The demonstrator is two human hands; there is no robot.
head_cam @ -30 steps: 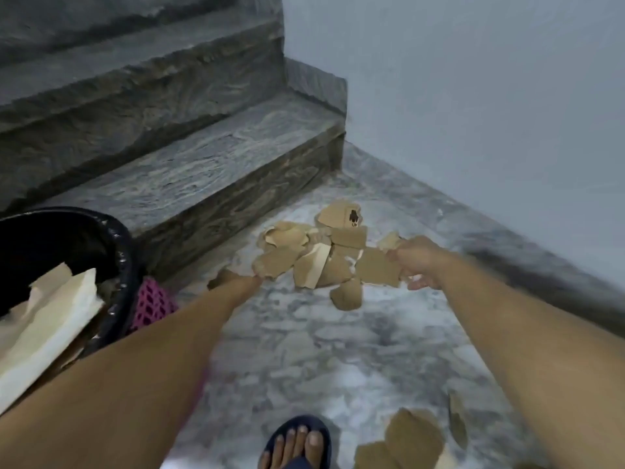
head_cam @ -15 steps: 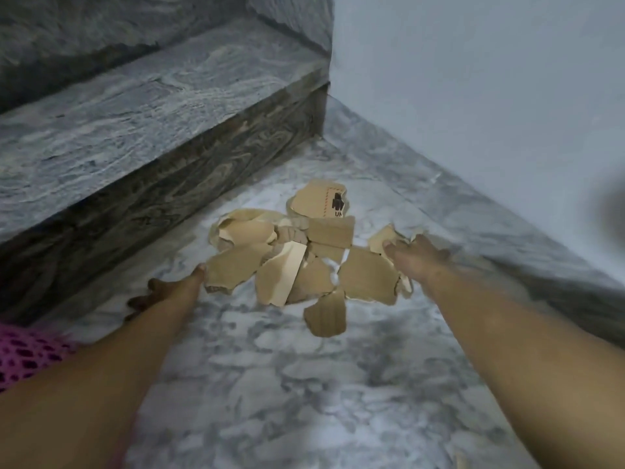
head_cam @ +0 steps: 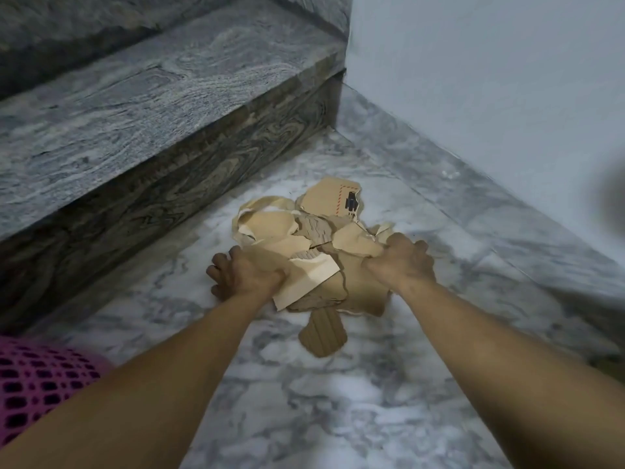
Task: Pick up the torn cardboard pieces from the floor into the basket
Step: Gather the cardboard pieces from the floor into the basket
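A heap of torn brown cardboard pieces lies on the marble floor near the corner. My left hand grips the heap's left side, its fingers curled under the pieces. My right hand grips the right side, fingers curled round the edge of a piece. Both hands squeeze the heap together from its two sides. One ribbed cardboard piece lies apart on the floor just in front of the heap. A piece with a red dashed frame and a black print lies at the back. The basket is out of view.
A grey stone stair step rises on the left, its dark riser close to the heap. A pale wall with a stone skirting closes the right side. Pink netted fabric shows at the lower left. Marble floor stretches toward me.
The view has come closer to the heap and the basket has dropped out of view. Both hands have closed in from the sides and pushed the spread pieces into a tighter pile.
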